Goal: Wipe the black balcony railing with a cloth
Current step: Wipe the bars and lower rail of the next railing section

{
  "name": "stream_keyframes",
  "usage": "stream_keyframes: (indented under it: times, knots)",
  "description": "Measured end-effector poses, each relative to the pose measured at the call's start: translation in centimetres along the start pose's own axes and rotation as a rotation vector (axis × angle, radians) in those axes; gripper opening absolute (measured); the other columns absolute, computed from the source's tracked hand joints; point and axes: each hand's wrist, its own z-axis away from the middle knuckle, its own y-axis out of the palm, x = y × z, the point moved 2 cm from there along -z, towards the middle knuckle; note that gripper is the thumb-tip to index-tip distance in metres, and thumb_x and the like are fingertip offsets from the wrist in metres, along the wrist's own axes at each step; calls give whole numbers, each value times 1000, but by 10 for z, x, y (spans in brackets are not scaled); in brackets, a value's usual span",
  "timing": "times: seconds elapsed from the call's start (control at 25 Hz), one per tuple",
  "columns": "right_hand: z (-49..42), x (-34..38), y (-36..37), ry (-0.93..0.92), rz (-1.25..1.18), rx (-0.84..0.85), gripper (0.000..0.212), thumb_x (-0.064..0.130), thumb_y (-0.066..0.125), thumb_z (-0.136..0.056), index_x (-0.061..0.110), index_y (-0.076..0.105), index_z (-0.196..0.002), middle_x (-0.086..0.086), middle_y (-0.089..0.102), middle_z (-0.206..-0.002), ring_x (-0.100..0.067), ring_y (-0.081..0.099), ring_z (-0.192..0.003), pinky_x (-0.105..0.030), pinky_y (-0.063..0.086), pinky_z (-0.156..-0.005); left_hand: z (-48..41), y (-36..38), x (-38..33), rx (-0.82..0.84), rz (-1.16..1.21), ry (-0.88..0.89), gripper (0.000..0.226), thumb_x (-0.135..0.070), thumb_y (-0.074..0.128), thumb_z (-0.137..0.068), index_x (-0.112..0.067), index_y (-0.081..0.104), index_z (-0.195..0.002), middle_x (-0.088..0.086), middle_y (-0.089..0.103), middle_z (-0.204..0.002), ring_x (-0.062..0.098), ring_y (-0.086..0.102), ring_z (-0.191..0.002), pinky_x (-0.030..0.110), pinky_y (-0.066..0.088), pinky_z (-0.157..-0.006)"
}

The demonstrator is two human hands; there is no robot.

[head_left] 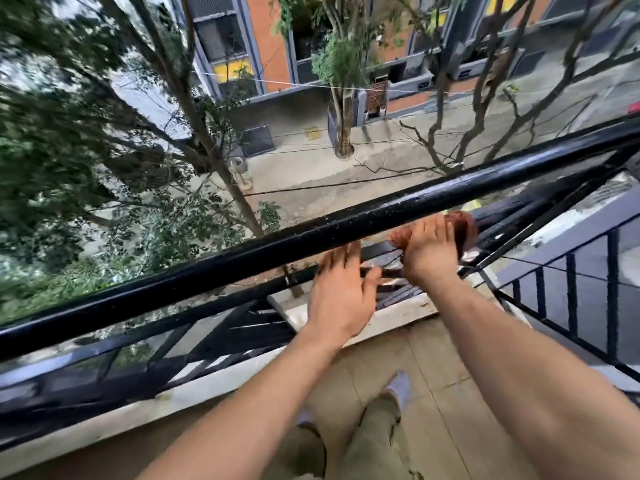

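My right grip (pixel 429 251) is curled round the reddish cloth (pixel 464 226), pressing it to a lower bar (pixel 502 213) of the black railing (pixel 242 254). My left grip (pixel 341 292) hangs open alongside. The top rail glistens, so I judge it wiped; most lower bars look undone.

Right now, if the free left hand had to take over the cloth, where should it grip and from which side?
Probably the bunched end of the cloth that bulges out beyond the right hand, coming from above on the balcony side. The rest is pinned under that hand against the railing, so only that lump offers loose fabric to pinch. The left hand hovers open nearby.
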Motion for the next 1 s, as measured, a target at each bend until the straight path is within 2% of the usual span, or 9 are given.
stream_keyframes:
  times: [0.12,0.24,0.36,0.48,0.6,0.64,0.8,0.88,1.0]
  knots:
    - [53,88,-38,-174,-50,-114,49,19,47,-86,7,46,-134,-21,51,-134,-41,35,-134,-52,22,-120,40,1,37,-205,197,0,40,-37,39,-100,-10,60,-119,8,61,-119,28,55,-110,43,45,-97]
    - [109,172,-17,-371,-341,-33,52,25,40,-88,12,47,-137,-12,50,-137,-34,38,-137,-49,24,-118,68,5,74,-383,361,-209,35,-35,39,-98,-9,59,-86,10,61,-85,34,57,-80,42,42,-71]
    - [125,165,-19,-444,-433,-186,60,29,43,-98,11,38,-155,-8,39,-159,-27,27,-152,-47,18,-125,65,7,97,-248,347,-369,43,-40,36,-99,-10,64,-86,14,70,-83,39,62,-80,43,43,-68]
    - [162,144,10,-162,-695,-169,69,27,49,-90,11,37,-156,-8,33,-164,-24,25,-153,-42,16,-125,56,23,100,-44,333,-478,38,-40,41,-103,-13,65,-95,16,72,-96,38,65,-90,42,50,-76]
    - [178,164,11,422,-1331,120,62,31,49,-81,12,56,-139,-12,62,-136,-31,56,-129,-32,40,-108,59,47,98,20,594,-620,21,-24,45,-105,-12,62,-101,11,68,-99,31,62,-94,34,43,-78]
    - [172,173,5,490,-1461,166,55,30,52,-79,13,60,-131,-12,69,-124,-31,63,-119,-32,46,-100,59,49,98,-3,735,-709,21,-20,44,-105,-12,63,-101,9,67,-99,28,61,-95,33,43,-80]
    - [138,175,15,279,-1463,313,32,18,58,-81,17,54,-113,-7,68,-103,-18,67,-91,-23,51,-84,38,54,102,-224,1436,-1105,23,-17,48,-104,-11,64,-89,8,65,-86,19,60,-78,28,51,-73]
    - [123,165,26,127,-1296,460,36,27,61,-83,21,52,-117,-8,68,-110,-23,68,-101,-29,53,-91,31,56,94,-159,1429,-1153,18,-18,50,-103,-11,67,-103,8,67,-95,17,61,-80,24,50,-67]
    - [103,162,40,183,-1331,466,18,12,54,-99,15,58,-117,-8,66,-108,-24,65,-105,-32,50,-97,23,82,100,-109,1392,-1118,30,-24,42,-106,-13,70,-101,6,70,-99,22,63,-94,29,51,-80]
